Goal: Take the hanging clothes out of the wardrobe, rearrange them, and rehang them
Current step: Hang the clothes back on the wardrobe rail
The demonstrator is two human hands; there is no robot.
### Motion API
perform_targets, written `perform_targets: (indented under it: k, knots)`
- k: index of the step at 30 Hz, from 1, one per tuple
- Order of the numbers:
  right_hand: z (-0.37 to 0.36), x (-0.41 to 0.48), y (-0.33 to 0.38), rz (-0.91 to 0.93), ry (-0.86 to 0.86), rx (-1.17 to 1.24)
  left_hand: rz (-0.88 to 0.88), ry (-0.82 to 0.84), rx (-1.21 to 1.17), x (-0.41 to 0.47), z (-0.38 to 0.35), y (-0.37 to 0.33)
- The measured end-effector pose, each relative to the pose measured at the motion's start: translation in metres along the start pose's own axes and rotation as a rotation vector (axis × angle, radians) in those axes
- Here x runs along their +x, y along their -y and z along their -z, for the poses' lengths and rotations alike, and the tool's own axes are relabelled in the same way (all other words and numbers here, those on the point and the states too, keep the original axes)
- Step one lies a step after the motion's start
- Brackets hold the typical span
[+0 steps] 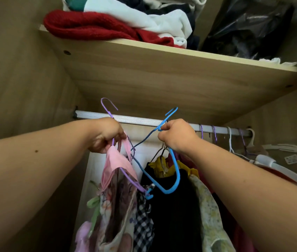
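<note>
My left hand [107,135] grips the neck of a purple hanger [105,104] that carries a pink floral garment [115,188]; its hook stands free above the silver rail [140,121]. My right hand [177,136] pinches the neck of a blue hanger [175,177], whose hook points up just over the rail. The blue hanger's lower bar crosses the purple one. Below hang a black garment [173,211], a checked piece [143,220], a yellow top [160,166] and a pale floral dress [209,211].
A wooden shelf [162,73] sits close above the rail, loaded with a red knit [89,24], white clothes and a black plastic bag [249,28]. More purple and white hangers [231,140] hang at the rail's right end. The wardrobe side wall [16,79] stands left.
</note>
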State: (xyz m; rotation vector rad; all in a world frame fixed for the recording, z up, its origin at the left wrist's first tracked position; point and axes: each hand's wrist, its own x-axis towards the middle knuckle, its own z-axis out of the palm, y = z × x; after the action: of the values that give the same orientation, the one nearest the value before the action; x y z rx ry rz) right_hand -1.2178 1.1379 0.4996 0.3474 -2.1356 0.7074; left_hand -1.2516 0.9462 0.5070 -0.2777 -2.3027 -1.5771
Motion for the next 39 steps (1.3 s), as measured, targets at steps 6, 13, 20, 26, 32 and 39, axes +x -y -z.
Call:
perform_targets:
  k: [6,13,20,26,32,39]
  knots:
    - [0.006,-0.004,0.005,0.033,-0.054,0.043,0.016,-0.051,-0.087,-0.005,-0.007,0.007]
    - [0.012,-0.019,0.003,0.099,-0.068,-0.029,0.02,-0.133,-0.299,-0.027,-0.015,0.006]
    - [0.031,-0.034,-0.005,0.117,-0.084,-0.075,-0.048,-0.137,-0.284,-0.058,-0.023,0.021]
    - [0.026,-0.044,0.001,0.169,-0.065,-0.068,-0.091,-0.186,-0.158,-0.067,-0.025,0.027]
    - [0.021,-0.05,0.0,0.133,0.015,-0.076,-0.136,-0.177,-0.148,-0.071,-0.026,0.028]
    - [0.016,-0.058,0.004,0.094,0.126,-0.11,-0.136,-0.147,-0.157,-0.08,-0.025,0.031]
